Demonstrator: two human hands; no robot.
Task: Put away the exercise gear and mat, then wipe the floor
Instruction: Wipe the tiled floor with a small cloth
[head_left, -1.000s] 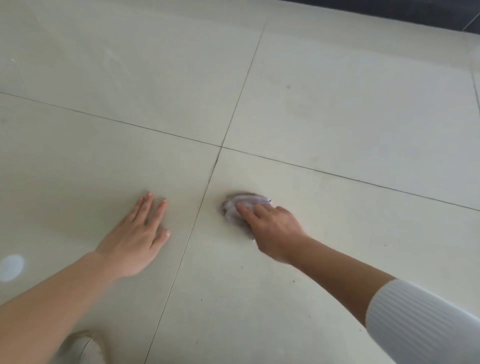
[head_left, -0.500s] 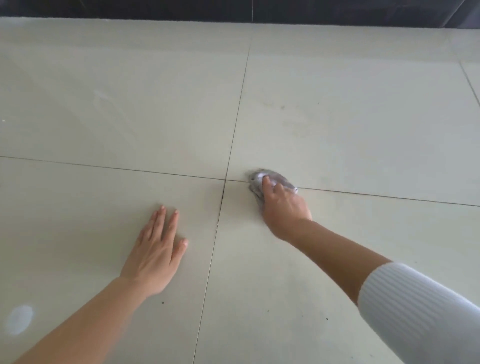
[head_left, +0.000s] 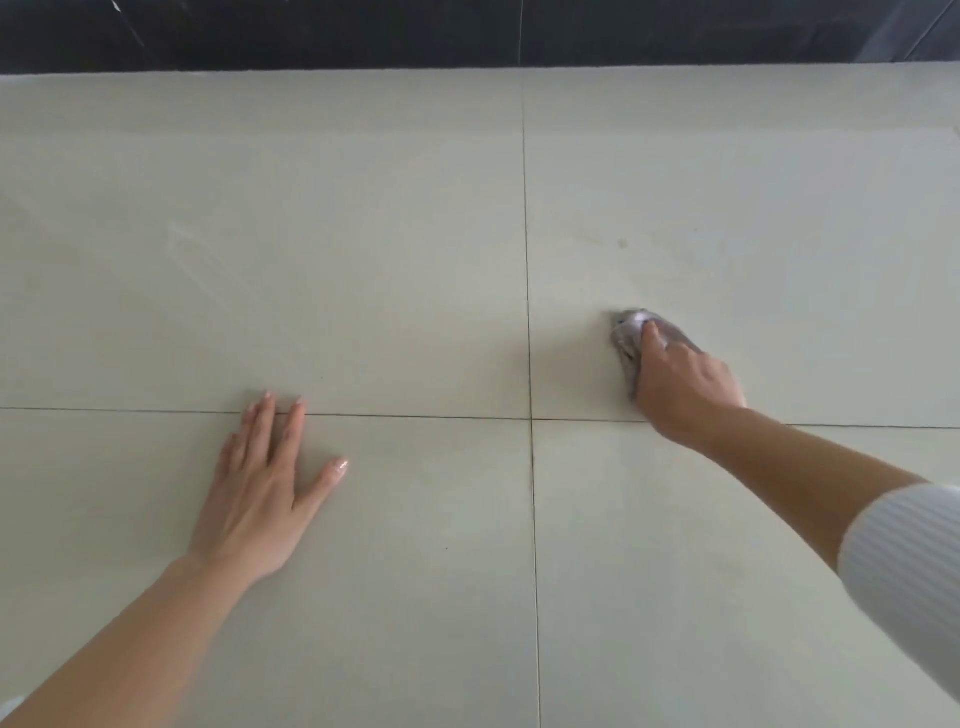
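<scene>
A floor of large, glossy, pale cream tiles fills nearly the whole view. Thin dark grout lines cut it into four tiles that meet at a crossing just left of the right arm. Along the far edge runs a black, marble-like band with pale veins, standing where the floor ends. A faint brownish smudge marks the far right tile, well beyond the cloth. Pale streaks show on the far left tile, and a tiny dark speck lies on the near left tile.

The crumpled grey and white cloth lies on the far right tile, near the crossing and just above the horizontal grout line. The right hand sits on top of it, its fingers bent over the wad and holding it down against the tile; only the cloth's far end and left edge show past the hand. A white ribbed sleeve covers the right upper forearm.

The left hand lies flat, palm down, well apart from the cloth, fingers straight and thumb spread, holding nothing. Its fingertips reach across the horizontal grout line. Nothing lies between the two hands but bare tile.
</scene>
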